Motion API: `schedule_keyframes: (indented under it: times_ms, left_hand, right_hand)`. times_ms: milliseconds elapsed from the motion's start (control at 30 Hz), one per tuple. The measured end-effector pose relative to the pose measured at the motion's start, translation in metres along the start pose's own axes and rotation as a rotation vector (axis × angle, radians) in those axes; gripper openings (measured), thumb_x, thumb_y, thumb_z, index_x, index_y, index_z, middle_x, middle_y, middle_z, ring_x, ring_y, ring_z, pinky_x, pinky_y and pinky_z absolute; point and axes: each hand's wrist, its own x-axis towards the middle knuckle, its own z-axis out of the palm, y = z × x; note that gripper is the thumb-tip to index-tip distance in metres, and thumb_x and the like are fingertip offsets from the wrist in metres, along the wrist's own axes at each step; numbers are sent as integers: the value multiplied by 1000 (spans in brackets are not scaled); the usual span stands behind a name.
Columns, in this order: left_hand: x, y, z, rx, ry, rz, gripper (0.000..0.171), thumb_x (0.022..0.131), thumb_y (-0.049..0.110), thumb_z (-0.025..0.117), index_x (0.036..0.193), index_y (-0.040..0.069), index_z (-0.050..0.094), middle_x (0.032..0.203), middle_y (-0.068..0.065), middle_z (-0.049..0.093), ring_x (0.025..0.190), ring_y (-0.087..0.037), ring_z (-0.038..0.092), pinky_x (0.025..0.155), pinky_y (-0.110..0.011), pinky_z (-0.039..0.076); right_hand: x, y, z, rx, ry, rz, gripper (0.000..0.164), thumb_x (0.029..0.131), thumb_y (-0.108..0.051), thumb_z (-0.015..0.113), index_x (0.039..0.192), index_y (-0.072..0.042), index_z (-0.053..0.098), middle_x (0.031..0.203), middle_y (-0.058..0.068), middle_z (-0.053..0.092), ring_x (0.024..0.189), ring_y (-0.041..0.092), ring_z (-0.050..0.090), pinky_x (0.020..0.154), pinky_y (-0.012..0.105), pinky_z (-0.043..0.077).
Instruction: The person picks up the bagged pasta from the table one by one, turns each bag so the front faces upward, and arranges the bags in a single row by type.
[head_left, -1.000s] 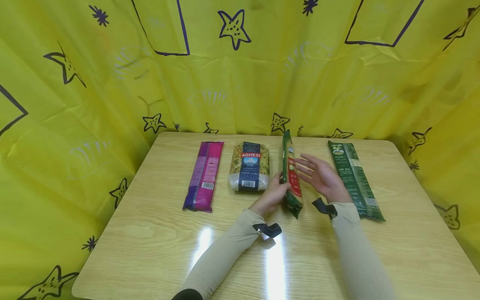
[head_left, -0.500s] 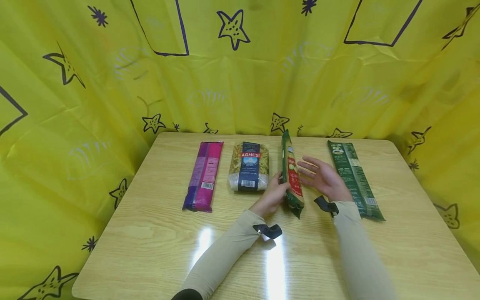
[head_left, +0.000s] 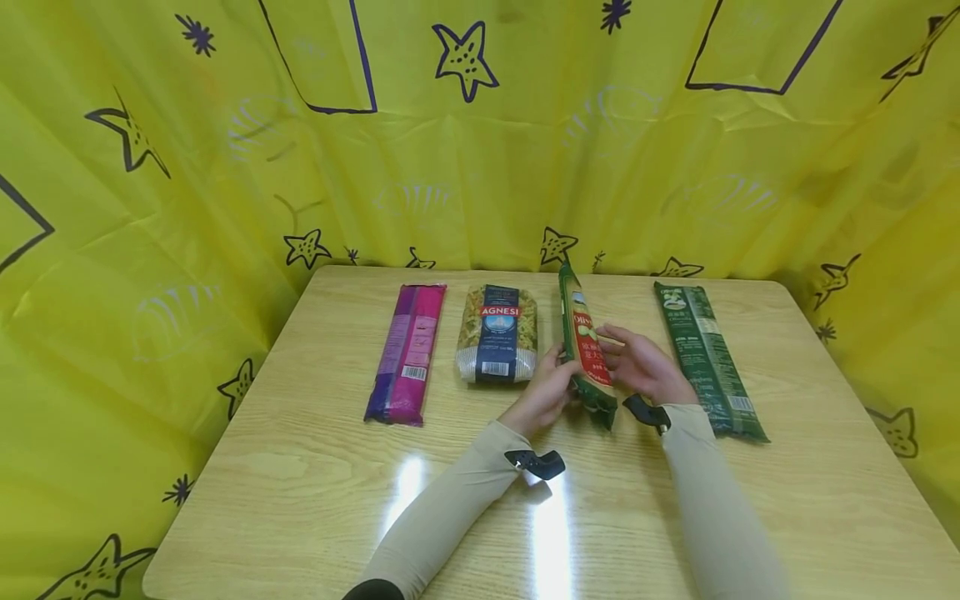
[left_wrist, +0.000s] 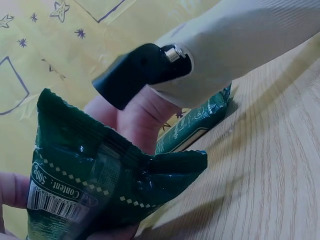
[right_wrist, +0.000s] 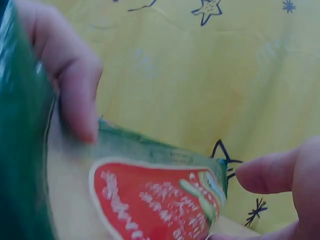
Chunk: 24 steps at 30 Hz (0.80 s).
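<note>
Green, shiny pasta pack (head_left: 588,350) tilted between the Agnesi bag (head_left: 499,333) and a flat green pack (head_left: 712,358) on the bench (head_left: 285,492) — left hand (head_left: 547,392) grips one side low down, right hand (head_left: 651,369) sits opposite, fingers loosely extended (can't tell if they're touching). My worry: it looks slippery and the hold's mostly one-sided, so it could twist and drop

The pasta packet (head_left: 588,354) is green at the crimped ends, red label (right_wrist: 150,200) with white writing, barcode (left_wrist: 52,205) on the back. Looks sealed, it's held in the left hand (head_left: 545,392), tipped sideways, red front facing roughly 3 o'clock, top end pointing between 11 and 12
</note>
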Motion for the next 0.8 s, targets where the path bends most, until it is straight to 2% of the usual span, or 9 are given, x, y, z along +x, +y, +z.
schedule_keyframes:
  times_ms: [67,133,200,300,400,533,800]
  left_hand:
    - [-1,1,1,-5,-5,-3,73,92,-1,52,161,5,28,152,-25,47,134,-41,56,113,-54,49]
    - [-1,2,1,-14,-12,2,72,92,0,52,161,6,29,152,-25,47,134,-41,56,113,-53,49]
    - [-2,3,2,-28,-19,11,72,92,1,52,160,6,29,152,-25,47,134,-40,56,114,-52,49]
    - [-1,3,2,-42,-33,18,72,91,0,51,160,5,29,153,-27,46,135,-41,55,115,-53,47]
    - [-1,3,1,-44,-38,12,74,91,-2,51,161,4,27,155,-27,44,138,-43,53,116,-54,46]
    - [-2,3,1,-27,-38,6,74,92,-3,51,162,4,25,155,-28,45,137,-45,54,115,-54,48]
    - [-3,4,-1,37,-62,14,61,95,1,53,154,3,38,148,-26,55,129,-37,62,108,-44,55]
  right_hand:
    - [1,1,-1,-13,-18,-3,71,113,-43,33,165,-5,3,167,25,19,124,18,54,93,23,55]
    - [2,3,-3,23,-43,-4,66,113,-40,34,163,-4,8,154,21,38,112,12,60,92,23,56]
    - [3,4,-3,59,-68,-8,55,113,-37,34,156,-5,21,136,11,53,104,11,65,91,24,57]
    - [3,5,-3,145,-118,1,35,114,-32,34,139,-9,35,114,2,63,100,11,68,89,26,59]
    - [3,6,-1,209,-149,12,30,114,-31,34,133,-9,37,110,3,66,100,12,69,88,26,60]
    - [2,5,0,280,-151,13,30,113,-30,35,133,-7,38,110,4,66,100,14,69,89,28,60]
    - [-1,0,-2,300,-96,21,30,112,-33,40,129,-8,36,111,5,60,97,15,67,86,28,60]
